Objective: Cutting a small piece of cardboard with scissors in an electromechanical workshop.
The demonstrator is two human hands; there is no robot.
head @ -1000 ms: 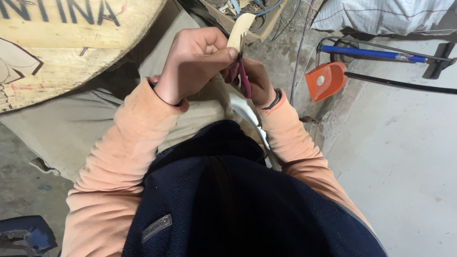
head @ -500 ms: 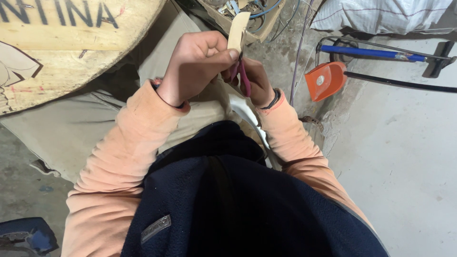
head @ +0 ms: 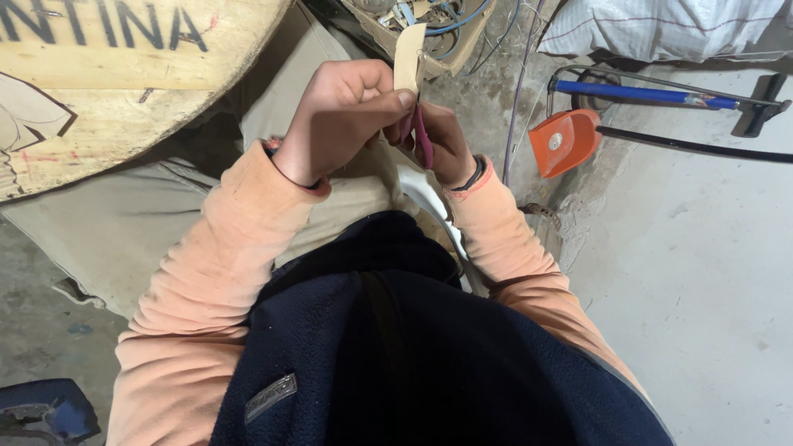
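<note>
Top centre of the frame: your left hand (head: 343,116) is curled tight around a flat, pale wooden strip (head: 408,56), while your right hand (head: 442,144) is closed on slim pink-handled pliers (head: 423,140) just beside it.

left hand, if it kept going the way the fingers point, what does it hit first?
Probably the right hand: the left hand curls toward it around the pale strip and pink-handled tool, seemingly touching, though depth is unclear.
</note>
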